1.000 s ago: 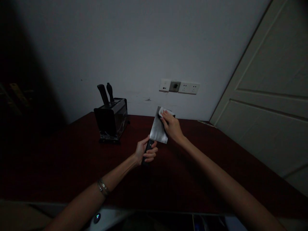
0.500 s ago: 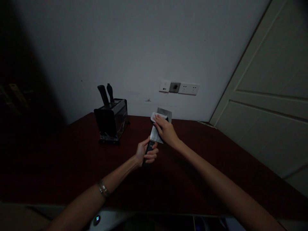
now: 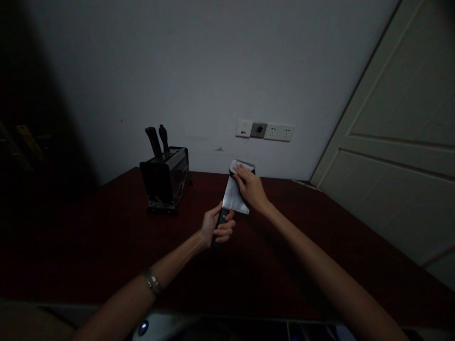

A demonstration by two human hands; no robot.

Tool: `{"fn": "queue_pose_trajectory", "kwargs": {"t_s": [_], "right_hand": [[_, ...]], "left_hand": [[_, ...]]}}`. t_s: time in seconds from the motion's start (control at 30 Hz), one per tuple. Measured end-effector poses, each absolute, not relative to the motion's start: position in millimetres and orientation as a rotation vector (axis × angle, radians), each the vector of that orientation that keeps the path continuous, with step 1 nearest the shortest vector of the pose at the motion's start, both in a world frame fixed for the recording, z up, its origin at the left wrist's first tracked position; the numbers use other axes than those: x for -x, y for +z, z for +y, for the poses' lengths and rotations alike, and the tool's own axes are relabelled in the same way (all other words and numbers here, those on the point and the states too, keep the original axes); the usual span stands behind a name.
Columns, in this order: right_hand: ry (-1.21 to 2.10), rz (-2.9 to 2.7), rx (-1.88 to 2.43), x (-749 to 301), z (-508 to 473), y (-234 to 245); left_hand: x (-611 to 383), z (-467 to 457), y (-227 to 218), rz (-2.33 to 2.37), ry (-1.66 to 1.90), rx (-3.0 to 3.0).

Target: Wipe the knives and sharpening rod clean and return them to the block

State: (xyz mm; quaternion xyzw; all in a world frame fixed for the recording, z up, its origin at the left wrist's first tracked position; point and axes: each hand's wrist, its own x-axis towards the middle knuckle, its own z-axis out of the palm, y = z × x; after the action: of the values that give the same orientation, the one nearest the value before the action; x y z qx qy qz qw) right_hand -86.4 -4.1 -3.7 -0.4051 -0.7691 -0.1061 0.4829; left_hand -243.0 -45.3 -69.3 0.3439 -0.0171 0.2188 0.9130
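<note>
My left hand (image 3: 217, 226) is closed round the dark handle of a broad steel cleaver (image 3: 233, 196), which points up and away from me above the dark red table (image 3: 106, 246). My right hand (image 3: 250, 187) presses a small white cloth (image 3: 235, 166) against the upper part of the blade, with its fingers curled over the cloth. A bracelet sits on my left wrist.
A black knife block (image 3: 165, 177) with two dark handles sticking out stands at the back left of the table. Wall sockets (image 3: 265, 131) are on the white wall behind. A pale panelled door (image 3: 398, 156) is at the right.
My right hand with the cloth slid left and down along the blade, then back up toward its far end. The cleaver turned slightly in my left hand's grip.
</note>
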Motion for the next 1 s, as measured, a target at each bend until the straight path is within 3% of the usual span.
{"fn": "queue_pose_trajectory", "kwargs": {"t_s": [0.3, 0.53, 0.77, 1.0], "right_hand": [[-0.225, -1.953, 0.936, 94.7, -23.2, -18.7], [-0.298, -1.7, 1.047, 65.4, 5.8, 5.1], [-0.189, -1.93, 0.914, 94.5, -32.0, -26.0], [-0.252, -1.775, 1.006, 76.9, -25.2, -13.5]], "left_hand": [[242.0, -44.1, -71.7, -0.041, 0.446, -0.711], [241.4, -46.2, -70.2, -0.049, 0.41, -0.73], [242.9, -43.3, -70.5, -0.074, 0.46, -0.732], [242.6, -44.0, -69.5, -0.091, 0.43, -0.736]]}}
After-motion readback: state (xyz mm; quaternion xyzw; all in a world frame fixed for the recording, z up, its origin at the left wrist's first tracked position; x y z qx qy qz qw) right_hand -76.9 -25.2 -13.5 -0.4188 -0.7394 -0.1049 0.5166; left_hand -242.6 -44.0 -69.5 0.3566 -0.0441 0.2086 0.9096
